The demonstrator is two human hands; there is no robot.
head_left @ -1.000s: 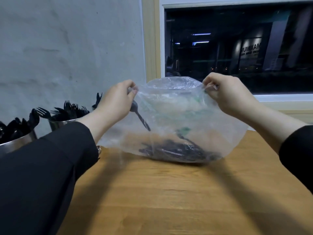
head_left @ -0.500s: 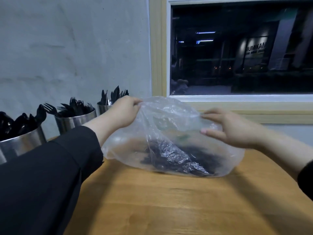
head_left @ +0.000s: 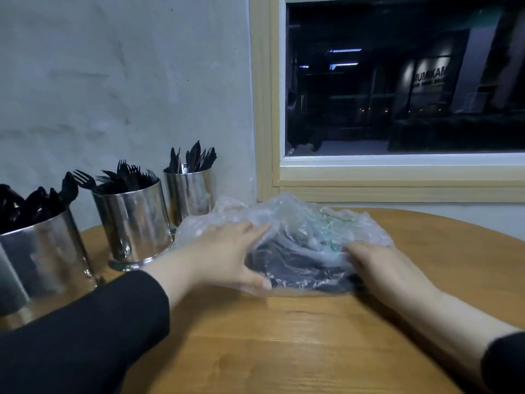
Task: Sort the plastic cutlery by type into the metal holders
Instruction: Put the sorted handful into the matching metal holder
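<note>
Surface: round wooden table [head_left: 284,351] against a grey wall, dark window [head_left: 397,81] at right.
Writing: lit sign in the glass, mirrored, not clearly legible.
Holders: three metal holders [head_left: 133,223] at left with black cutlery, forks in the middle one.
Bag: crumpled clear plastic bag [head_left: 298,231] of black cutlery, lying mid-table.
Left hand [head_left: 227,254]: fingers straight, resting on the bag.
Right hand [head_left: 380,265]: flat against the bag's right side.

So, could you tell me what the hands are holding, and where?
Both the left hand and right hand rest on the plastic bag, one at each end; no clear grip.
</note>
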